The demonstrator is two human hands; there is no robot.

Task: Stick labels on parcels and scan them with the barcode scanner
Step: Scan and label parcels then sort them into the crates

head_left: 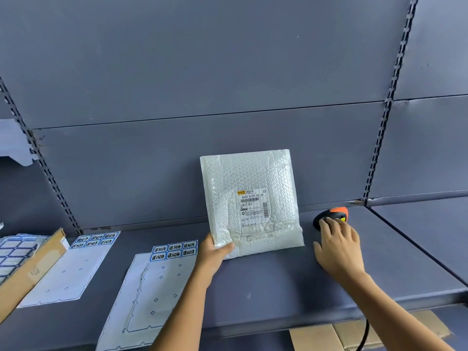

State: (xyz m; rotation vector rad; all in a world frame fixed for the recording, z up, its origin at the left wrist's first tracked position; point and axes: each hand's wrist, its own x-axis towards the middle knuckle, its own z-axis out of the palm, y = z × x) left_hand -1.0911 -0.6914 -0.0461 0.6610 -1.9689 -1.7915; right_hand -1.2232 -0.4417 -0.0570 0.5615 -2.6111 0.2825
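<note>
Parcel (pixel 250 178): white bubble mailer, standing on its lower edge on the grey shelf (pixel 278 282), top apparently leaning back toward the rear panel (pixel 228 72). Printed shipping label (pixel 253 206) faces me, barcode showing. No blue sticker visible on this face.

Left hand (pixel 215 252): pinches the parcel's lower left corner, thumb on the front, fingers hidden behind.

Handling, my guess: light, soft, floppy; film looks slick. A corner pinch will let it sag or twist. It would be better to hold along a side edge, clear of the barcode, and keep the bottom edge on the shelf.

Right hand (pixel 339 247): spread open, fingers laid over the orange-and-black scanner (pixel 334 214) just right of the parcel, not closed round it yet.

Further left: two sticker sheets (pixel 162 282), (pixel 73 267), each mostly peeled, with blue stickers remaining along the top. A cardboard box (pixel 33 264) lies at the left edge, holding more sheets.
</note>
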